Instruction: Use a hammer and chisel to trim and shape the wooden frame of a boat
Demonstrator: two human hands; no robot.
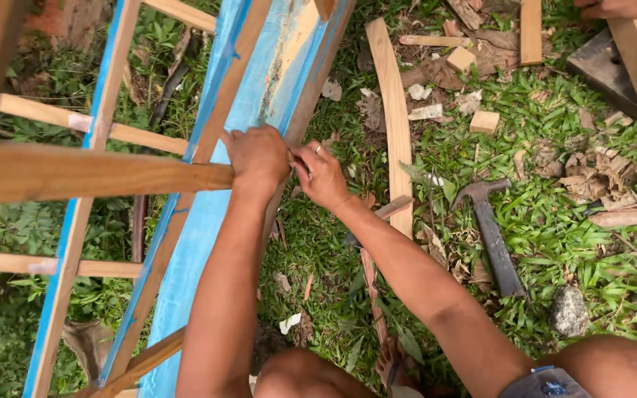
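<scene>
My left hand (258, 156) is closed over the end of a long wooden bar (90, 171) that reaches in from the left and meets the edge of a blue-painted wooden hull (267, 81). Right beside it, my right hand (322, 173), with a ring on one finger, pinches something small against the hull's edge where the bar ends; what it pinches is hidden between the hands. Both forearms reach up from the bottom of the view, over my knees.
Thin wooden cross slats (60, 118) span the blue frame at left. On the grass lie a claw hammer (489, 228), a curved plank (394, 118), small wood blocks (484, 121), chips and a stone (569, 311). Another person's hand (621, 7) rests on timber at top right.
</scene>
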